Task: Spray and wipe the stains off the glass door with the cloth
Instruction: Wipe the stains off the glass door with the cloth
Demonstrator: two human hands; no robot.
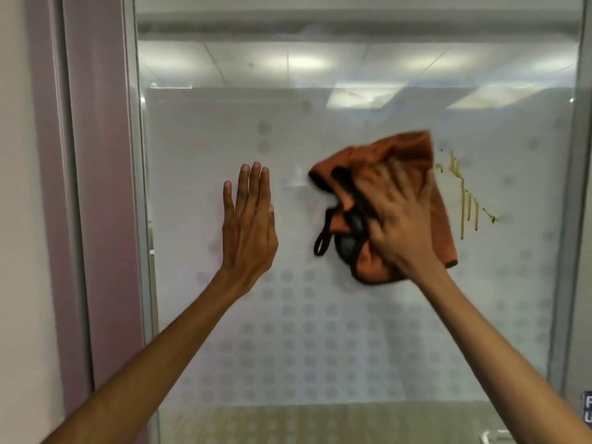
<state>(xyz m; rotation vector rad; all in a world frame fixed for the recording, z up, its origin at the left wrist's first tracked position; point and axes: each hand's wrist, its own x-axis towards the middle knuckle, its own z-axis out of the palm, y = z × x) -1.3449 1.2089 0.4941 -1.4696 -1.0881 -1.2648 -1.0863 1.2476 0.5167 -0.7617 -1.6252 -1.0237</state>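
Note:
The glass door (320, 331) fills the view, frosted with a pattern of grey dots. My right hand (397, 219) presses a crumpled orange cloth (400, 149) with black trim flat against the glass at centre right. Yellow-green stains (463, 200) with drips running down sit on the glass just right of the cloth. My left hand (248, 219) lies flat on the glass to the left, fingers together and pointing up, holding nothing. No spray bottle is in view.
A grey metal door frame (141, 219) and a mauve wall trim (93, 203) run down the left. The door's right frame (573, 219) stands close to the stains. A small dark sign (587, 406) shows at the lower right edge.

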